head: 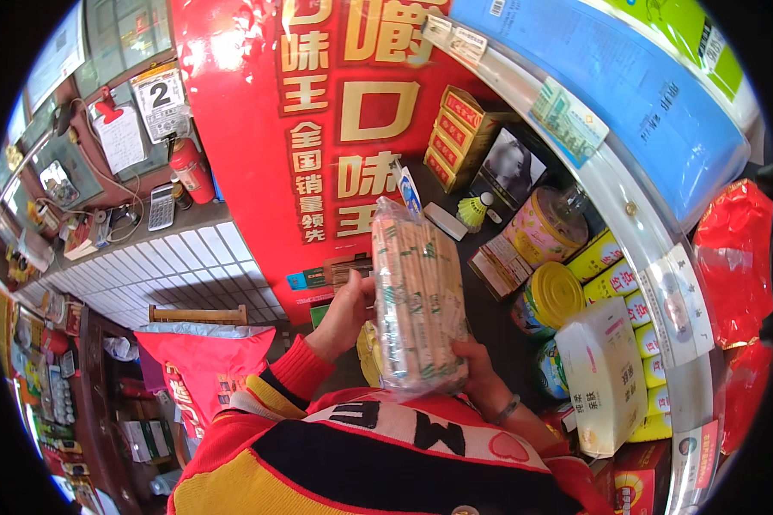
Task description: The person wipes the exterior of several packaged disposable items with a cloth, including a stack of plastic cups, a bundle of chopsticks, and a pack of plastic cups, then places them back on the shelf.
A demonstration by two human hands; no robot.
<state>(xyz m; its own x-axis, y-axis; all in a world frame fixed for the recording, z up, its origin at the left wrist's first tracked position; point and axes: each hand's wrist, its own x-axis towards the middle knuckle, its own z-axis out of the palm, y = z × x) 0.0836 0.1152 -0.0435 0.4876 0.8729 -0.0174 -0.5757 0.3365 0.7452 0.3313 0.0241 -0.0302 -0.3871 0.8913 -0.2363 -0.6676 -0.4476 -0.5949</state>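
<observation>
A clear plastic pack of wrapped disposable chopsticks (419, 302) is held upright in front of my chest, its long sticks side by side in sleeves with green print. My left hand (346, 315) grips the pack's left side, with some fingertips hidden behind it. Low on the right edge, my right hand (480, 370) closes around the pack near its bottom corner. Loose plastic film bunches at the top end. Behind the left hand, a yellow package (369, 354) is partly covered.
A red panel (251, 129) with gold lettering stands ahead. On the right, a dark shelf carries a shuttlecock (475, 211), a yellow-lidded tub (557, 286), a tissue pack (602, 380) and gold-red boxes (454, 138). A fire extinguisher (190, 168) and calculator (162, 207) occupy the left ledge.
</observation>
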